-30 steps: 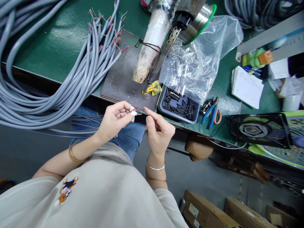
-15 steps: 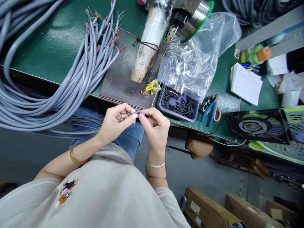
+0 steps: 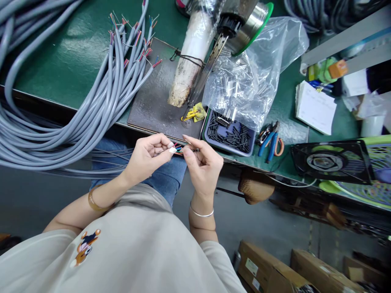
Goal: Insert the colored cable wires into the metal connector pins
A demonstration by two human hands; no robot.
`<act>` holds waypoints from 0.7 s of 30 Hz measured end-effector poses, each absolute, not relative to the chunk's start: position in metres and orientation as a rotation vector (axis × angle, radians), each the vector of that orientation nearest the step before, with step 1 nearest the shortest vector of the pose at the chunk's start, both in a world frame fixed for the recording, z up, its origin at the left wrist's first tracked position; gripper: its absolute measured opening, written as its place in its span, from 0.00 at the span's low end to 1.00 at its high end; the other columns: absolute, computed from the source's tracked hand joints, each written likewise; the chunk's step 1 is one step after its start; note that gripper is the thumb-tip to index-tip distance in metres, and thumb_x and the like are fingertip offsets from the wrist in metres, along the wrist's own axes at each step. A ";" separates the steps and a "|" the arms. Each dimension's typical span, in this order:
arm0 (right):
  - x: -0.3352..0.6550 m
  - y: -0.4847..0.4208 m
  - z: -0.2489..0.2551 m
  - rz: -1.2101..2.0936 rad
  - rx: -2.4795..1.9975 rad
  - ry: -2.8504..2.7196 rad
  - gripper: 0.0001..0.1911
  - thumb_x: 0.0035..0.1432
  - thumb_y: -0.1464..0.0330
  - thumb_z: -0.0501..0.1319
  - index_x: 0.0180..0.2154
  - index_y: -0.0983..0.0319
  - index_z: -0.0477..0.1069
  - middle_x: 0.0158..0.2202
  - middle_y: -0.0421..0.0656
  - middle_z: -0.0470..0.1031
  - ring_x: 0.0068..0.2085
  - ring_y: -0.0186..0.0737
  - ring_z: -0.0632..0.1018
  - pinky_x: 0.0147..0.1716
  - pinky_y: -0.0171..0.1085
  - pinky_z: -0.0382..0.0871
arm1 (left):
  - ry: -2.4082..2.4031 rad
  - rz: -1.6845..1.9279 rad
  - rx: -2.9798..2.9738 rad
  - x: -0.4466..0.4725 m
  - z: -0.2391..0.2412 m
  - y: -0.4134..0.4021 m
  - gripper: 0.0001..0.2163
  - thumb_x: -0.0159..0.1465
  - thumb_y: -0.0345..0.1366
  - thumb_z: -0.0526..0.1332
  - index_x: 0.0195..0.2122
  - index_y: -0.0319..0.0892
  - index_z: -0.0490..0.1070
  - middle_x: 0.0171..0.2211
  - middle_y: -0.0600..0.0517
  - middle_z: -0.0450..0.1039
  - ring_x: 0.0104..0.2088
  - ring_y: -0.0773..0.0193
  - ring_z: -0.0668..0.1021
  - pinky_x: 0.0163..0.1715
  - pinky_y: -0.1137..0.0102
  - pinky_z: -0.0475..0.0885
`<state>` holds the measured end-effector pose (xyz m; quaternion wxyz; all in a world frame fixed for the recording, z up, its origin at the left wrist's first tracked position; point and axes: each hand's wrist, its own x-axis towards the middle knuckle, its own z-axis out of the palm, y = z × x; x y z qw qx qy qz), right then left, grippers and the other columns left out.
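My left hand (image 3: pixel 154 156) is closed in a pinch in front of the bench edge. Between its thumb and forefinger is the end of a cable whose thin coloured wires (image 3: pixel 177 149), red, blue and green among them, fan out to the right. White covers show on its thumb and a fingertip. My right hand (image 3: pixel 203 162) is just right of these wires, thumb and forefinger apart with the other fingers curled. The wire tips come close to its thumb; whether they touch is unclear.
A bundle of grey cables (image 3: pixel 91 122) hangs over the left edge. On the bench are a dark metal plate (image 3: pixel 149 106), a wrapped soldering iron stand (image 3: pixel 192 57), a tray (image 3: pixel 210 147) of small black tubes, a plastic bag (image 3: pixel 241 85) of connectors, cutters (image 3: pixel 270 142) and a fan (image 3: pixel 330 162).
My right hand has shifted slightly right, and its thumb and forefinger have parted from the wires they were pinching. The coloured wires now show spread out. My left hand has stayed nearly still.
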<state>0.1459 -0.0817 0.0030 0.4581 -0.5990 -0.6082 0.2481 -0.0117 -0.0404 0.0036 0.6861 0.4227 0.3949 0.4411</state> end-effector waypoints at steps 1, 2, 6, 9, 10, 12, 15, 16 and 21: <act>0.145 -0.080 0.005 0.604 -1.471 -1.547 0.09 0.67 0.64 0.62 0.45 0.58 0.79 0.31 0.38 0.77 0.20 0.28 0.58 0.21 0.34 0.57 | 0.883 0.977 0.959 -0.011 0.004 -0.041 0.06 0.53 0.29 0.71 0.26 0.38 0.73 0.22 0.55 0.72 0.23 0.72 0.72 0.24 0.78 0.67; 0.145 -0.079 0.007 0.593 -1.465 -1.597 0.07 0.67 0.65 0.62 0.41 0.58 0.79 0.30 0.38 0.76 0.20 0.28 0.59 0.22 0.34 0.58 | 0.880 0.967 0.971 -0.011 0.004 -0.042 0.06 0.52 0.28 0.70 0.26 0.38 0.73 0.23 0.55 0.72 0.24 0.72 0.72 0.26 0.78 0.68; 0.149 -0.076 0.012 0.560 -1.397 -1.776 0.09 0.66 0.71 0.62 0.31 0.60 0.73 0.25 0.34 0.71 0.21 0.26 0.62 0.24 0.32 0.60 | 0.866 0.930 0.992 -0.013 -0.001 -0.045 0.05 0.55 0.29 0.70 0.27 0.38 0.74 0.23 0.55 0.71 0.24 0.72 0.71 0.24 0.78 0.66; 0.165 -0.080 0.017 0.476 -1.337 -1.772 0.10 0.65 0.68 0.63 0.30 0.59 0.71 0.20 0.32 0.63 0.19 0.26 0.59 0.22 0.32 0.57 | 0.857 0.961 0.915 -0.020 -0.008 -0.044 0.05 0.57 0.30 0.70 0.28 0.39 0.74 0.21 0.57 0.67 0.20 0.75 0.65 0.18 0.80 0.58; 0.173 -0.082 0.020 0.443 -1.328 -1.732 0.08 0.65 0.65 0.63 0.32 0.58 0.72 0.20 0.31 0.61 0.18 0.27 0.58 0.20 0.33 0.55 | 0.858 0.981 0.873 -0.023 -0.008 -0.042 0.05 0.57 0.30 0.70 0.28 0.40 0.74 0.20 0.58 0.66 0.19 0.75 0.63 0.17 0.80 0.55; 0.188 -0.087 0.027 0.396 -1.353 -1.650 0.07 0.67 0.61 0.60 0.41 0.56 0.73 0.20 0.31 0.61 0.17 0.29 0.57 0.18 0.34 0.51 | 0.845 1.015 0.858 -0.030 -0.005 -0.040 0.05 0.57 0.31 0.70 0.28 0.41 0.75 0.21 0.56 0.68 0.19 0.74 0.65 0.15 0.80 0.54; 0.213 -0.090 0.040 0.383 -1.574 -1.679 0.12 0.71 0.63 0.54 0.53 0.56 0.68 0.24 0.33 0.72 0.18 0.32 0.65 0.20 0.34 0.57 | 0.728 0.979 1.083 -0.041 0.017 -0.038 0.04 0.60 0.28 0.69 0.30 0.43 0.79 0.25 0.53 0.75 0.22 0.70 0.73 0.20 0.76 0.65; 0.221 -0.089 0.045 0.385 -1.680 -1.733 0.12 0.71 0.65 0.54 0.54 0.56 0.67 0.27 0.35 0.76 0.20 0.32 0.70 0.23 0.34 0.61 | 0.646 0.956 1.194 -0.044 0.027 -0.039 0.05 0.61 0.26 0.68 0.31 0.44 0.80 0.24 0.53 0.75 0.24 0.67 0.75 0.23 0.74 0.69; 0.255 -0.067 0.049 0.152 -2.061 -1.802 0.03 0.65 0.66 0.61 0.37 0.58 0.70 0.27 0.37 0.78 0.27 0.37 0.78 0.32 0.36 0.65 | 0.251 0.742 1.588 -0.046 0.062 -0.048 0.09 0.61 0.23 0.64 0.35 0.44 0.80 0.23 0.52 0.76 0.21 0.67 0.74 0.21 0.72 0.67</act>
